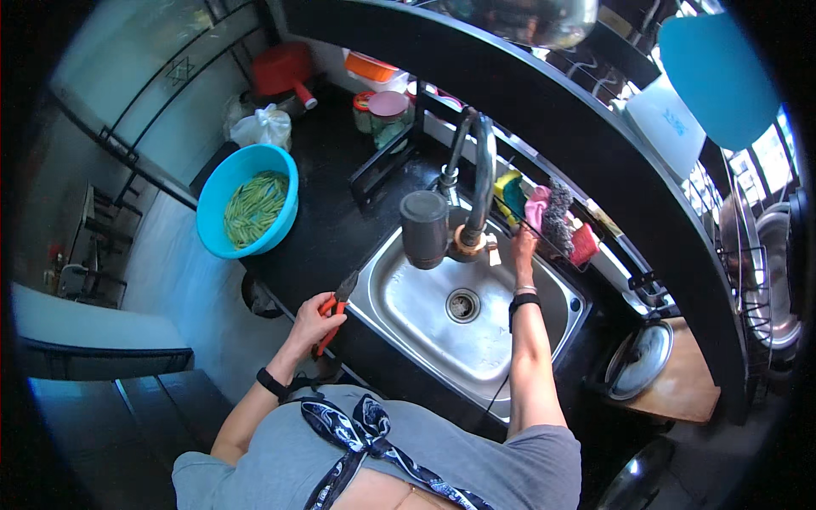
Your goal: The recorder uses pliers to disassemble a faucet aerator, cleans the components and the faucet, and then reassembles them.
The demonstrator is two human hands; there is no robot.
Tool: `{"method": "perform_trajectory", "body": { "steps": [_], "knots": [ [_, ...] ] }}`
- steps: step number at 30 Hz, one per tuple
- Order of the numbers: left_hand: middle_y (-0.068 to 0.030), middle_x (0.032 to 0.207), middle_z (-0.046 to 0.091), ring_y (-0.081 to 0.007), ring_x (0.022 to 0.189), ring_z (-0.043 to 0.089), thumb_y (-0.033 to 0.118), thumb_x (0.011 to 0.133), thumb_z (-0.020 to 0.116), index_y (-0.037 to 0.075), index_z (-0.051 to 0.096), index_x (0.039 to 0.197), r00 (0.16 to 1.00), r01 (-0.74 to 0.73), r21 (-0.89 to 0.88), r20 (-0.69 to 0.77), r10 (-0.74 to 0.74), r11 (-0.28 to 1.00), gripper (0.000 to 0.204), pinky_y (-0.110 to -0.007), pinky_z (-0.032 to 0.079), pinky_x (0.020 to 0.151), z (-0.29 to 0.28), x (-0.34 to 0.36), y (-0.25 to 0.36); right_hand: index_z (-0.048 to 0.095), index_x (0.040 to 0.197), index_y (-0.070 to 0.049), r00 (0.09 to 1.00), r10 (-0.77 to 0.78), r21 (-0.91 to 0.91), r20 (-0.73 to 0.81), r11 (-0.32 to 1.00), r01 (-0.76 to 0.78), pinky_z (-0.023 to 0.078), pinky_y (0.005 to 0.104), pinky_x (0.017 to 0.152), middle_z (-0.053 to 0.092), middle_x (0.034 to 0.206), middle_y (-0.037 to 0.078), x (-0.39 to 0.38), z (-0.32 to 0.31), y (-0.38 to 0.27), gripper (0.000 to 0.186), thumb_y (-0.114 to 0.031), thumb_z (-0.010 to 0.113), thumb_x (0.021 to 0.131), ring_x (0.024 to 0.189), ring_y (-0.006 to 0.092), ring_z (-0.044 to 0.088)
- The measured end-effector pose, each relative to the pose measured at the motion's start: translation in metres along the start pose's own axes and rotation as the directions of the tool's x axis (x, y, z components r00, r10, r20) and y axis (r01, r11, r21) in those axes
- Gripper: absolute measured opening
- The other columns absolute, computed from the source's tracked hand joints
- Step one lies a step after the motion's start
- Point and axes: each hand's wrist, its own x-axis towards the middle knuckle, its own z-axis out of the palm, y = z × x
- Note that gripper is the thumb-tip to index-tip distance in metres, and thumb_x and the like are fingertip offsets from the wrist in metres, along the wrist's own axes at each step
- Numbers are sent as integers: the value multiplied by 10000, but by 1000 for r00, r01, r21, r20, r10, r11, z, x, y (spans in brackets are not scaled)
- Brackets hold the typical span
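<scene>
My left hand [314, 323] is closed around red-handled pliers [341, 303] with dark jaws, beside the near left edge of the sink. The jaws tilt up and away, and nothing shows between them. My right arm stretches across the steel sink [408, 313] to its far side. There my right hand [524, 245] is up against the rack of cleaning things, just below a pink cloth or sponge [536, 206]. Its fingers are mostly hidden, so I cannot see whether they grip anything. Next to the pink piece is a grey scrubber [558, 217].
Left on the black counter stands a blue basin [289, 212] of green beans [256, 209]. A faucet [483, 174] with a dark cylinder [424, 229] rises behind the sink. A black shelf [595, 115] overhangs the back. To the right a pot lid [642, 361] rests on a wooden board [685, 374].
</scene>
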Motion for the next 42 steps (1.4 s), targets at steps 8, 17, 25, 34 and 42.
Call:
{"method": "perform_trajectory", "body": {
  "steps": [8, 17, 25, 34, 42],
  "knots": [
    [46, 628, 489, -27, 556, 410, 98, 767, 624, 34, 629, 884, 966, 136, -435, -142, -217, 890, 133, -192, 323, 496, -41, -21, 9, 557, 997, -4, 621, 261, 645, 739, -8, -764, 455, 354, 722, 604, 925, 109, -47, 36, -117, 248, -116, 501, 784, 835, 205, 585],
    [12, 735, 558, -53, 629, 503, 142, 842, 554, 51, 593, 988, 972, -40, -721, -189, -140, 692, 176, -182, 389, 557, -98, -27, -29, 418, 1176, -31, 737, -74, 682, 672, -325, -655, 452, 306, 823, 520, 1091, 89, -79, -2, -325, 353, -16, 460, 826, 965, 185, 534],
    [-128, 973, 609, -226, 875, 612, 167, 866, 513, 49, 528, 1036, 958, -85, -832, -221, -185, 549, 208, -272, 501, 657, -157, -59, -55, 509, 1058, -45, 957, 121, 685, -265, 722, 99, 397, 369, 827, 518, 1005, 166, 37, 39, -400, 339, 25, 441, 733, 920, 307, 504],
    [-104, 952, 615, -183, 852, 611, 186, 853, 533, 51, 540, 1011, 885, -181, -780, -395, -247, 599, 208, -236, 455, 611, -213, -99, -104, 587, 973, -152, 987, -138, 249, -77, 956, 153, 369, 425, 844, 472, 1105, 168, 60, 91, -388, 315, -18, 521, 695, 1023, 336, 458],
    [-51, 948, 612, -163, 866, 592, 228, 834, 573, 84, 555, 1000, 855, -217, -869, -389, -343, 445, 220, -224, 358, 573, -238, -86, -130, 578, 1008, -66, 838, -454, 625, 302, 758, 186, 442, 306, 794, 578, 1004, 135, -25, 31, -398, 415, 90, 451, 645, 870, 251, 577]
  ]
}}
